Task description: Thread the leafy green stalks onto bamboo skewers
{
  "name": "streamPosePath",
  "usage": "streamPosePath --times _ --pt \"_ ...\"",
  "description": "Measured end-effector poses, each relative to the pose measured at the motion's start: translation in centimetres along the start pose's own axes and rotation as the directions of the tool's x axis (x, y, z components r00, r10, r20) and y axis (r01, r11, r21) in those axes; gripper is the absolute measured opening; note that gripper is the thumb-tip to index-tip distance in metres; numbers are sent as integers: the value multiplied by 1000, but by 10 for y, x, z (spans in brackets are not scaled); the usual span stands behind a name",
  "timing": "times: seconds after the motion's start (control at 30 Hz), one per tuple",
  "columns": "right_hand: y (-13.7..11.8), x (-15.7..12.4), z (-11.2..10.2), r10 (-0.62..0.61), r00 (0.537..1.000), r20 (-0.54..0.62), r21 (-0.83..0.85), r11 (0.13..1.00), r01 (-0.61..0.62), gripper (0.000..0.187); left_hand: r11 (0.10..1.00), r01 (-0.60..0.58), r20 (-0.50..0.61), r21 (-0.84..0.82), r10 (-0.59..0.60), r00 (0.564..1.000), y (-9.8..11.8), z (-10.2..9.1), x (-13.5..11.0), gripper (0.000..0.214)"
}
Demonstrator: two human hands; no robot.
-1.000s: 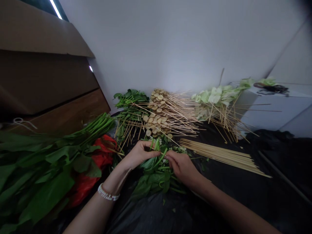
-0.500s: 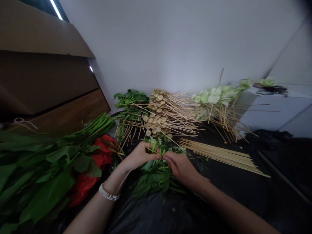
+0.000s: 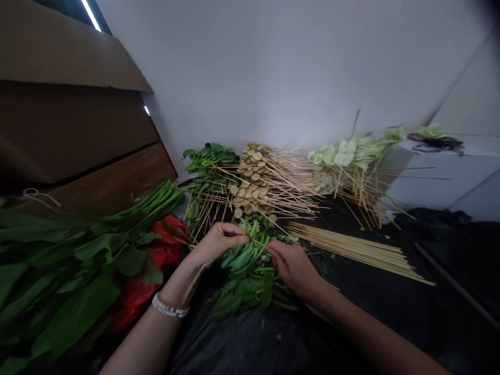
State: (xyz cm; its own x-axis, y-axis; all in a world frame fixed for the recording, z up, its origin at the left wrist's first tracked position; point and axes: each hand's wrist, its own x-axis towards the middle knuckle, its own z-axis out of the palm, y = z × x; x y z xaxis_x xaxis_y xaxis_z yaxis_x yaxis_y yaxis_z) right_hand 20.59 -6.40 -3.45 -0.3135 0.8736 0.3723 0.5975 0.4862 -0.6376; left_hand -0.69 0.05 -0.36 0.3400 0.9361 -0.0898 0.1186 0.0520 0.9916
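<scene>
A thin bamboo skewer [image 3: 255,241] runs between my hands, with leafy green stems [image 3: 250,251] on it and their leaves hanging down. My left hand [image 3: 221,242] pinches the skewer between thumb and fingers; its rear part sticks out to the left behind the hand. At the other end, my right hand [image 3: 291,263] has its fingertips closed at the skewer's tip, beside the stems. Its fingers partly cover what they grip. Loose green leaves [image 3: 244,297] lie on black plastic [image 3: 234,344] just below both hands.
Bare skewers [image 3: 351,250] lie to the right. Behind are skewered potato slices [image 3: 252,192], skewered greens [image 3: 211,156] and skewered pale cabbage leaves [image 3: 346,153] against the wall. A large pile of greens [image 3: 74,260] with a red plastic bag [image 3: 164,250] sits left, near a cardboard box [image 3: 70,130].
My hands have moved apart from touching; the left one shifted slightly left along the skewer. The green stems now show in the gap between them.
</scene>
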Motion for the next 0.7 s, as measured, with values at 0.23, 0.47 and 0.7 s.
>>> streamPosePath --times 0.23,0.47,0.7 --pt "0 0 0 33 999 22 118 992 -35 25 998 -36 12 53 35 999 4 1 -1 32" --pt "-2 1 -1 52 999 8 176 983 -53 27 986 -70 149 154 47 988 4 3 -3 36" --pt "-9 7 -16 17 998 53 202 979 -27 23 966 -168 234 197 120 965 13 7 -10 34"
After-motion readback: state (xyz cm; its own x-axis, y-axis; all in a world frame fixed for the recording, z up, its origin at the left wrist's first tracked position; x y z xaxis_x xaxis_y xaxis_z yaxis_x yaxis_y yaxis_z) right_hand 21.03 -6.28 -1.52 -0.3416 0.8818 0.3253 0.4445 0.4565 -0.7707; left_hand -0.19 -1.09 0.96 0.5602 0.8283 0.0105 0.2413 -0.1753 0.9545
